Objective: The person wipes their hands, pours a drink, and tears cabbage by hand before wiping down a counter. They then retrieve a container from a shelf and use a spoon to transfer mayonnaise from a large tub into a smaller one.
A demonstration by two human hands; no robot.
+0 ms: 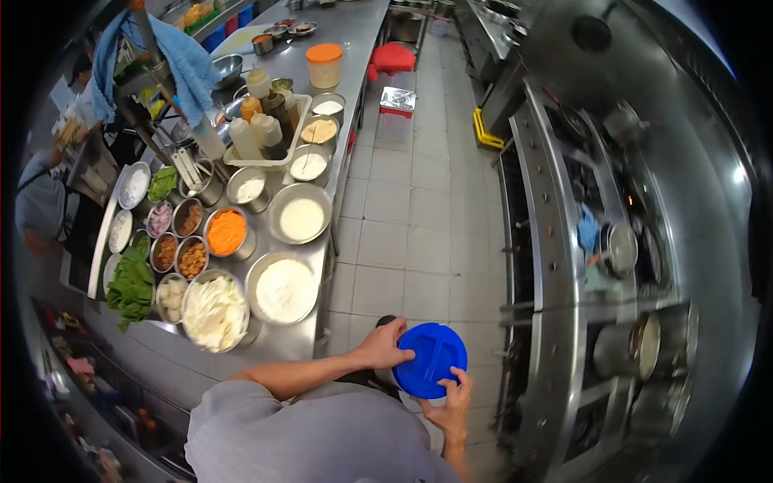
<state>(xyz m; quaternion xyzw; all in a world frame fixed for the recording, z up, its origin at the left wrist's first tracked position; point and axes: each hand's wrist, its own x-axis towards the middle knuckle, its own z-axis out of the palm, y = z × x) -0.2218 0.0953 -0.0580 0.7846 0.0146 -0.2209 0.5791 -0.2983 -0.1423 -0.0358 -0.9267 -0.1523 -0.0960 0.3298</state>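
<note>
A round blue lid (pixel 441 362) with a raised bar across its middle is held in front of my body, above the floor. A small part of what looks like a tub shows under its left edge; the rest is hidden. At the upper left of the rim, my left hand (pixel 382 346) grips the lid, thumb on top. My right hand (pixel 448 406) holds the lower right edge with bent fingers. Left of my hands, the steel counter carries a bowl of white powder (pixel 286 288) and a bowl of pale shreds (pixel 216 312).
On the steel counter (pixel 291 340) stand orange shreds (pixel 226 232), leafy greens (pixel 130 283) and a basket of squeeze bottles (pixel 270 153). To the right runs a stove (pixel 555 322) with pots (pixel 624 350). Lidded containers (pixel 396 103) sit on the tiled floor (pixel 419 209). Another person (pixel 44 197) is at far left.
</note>
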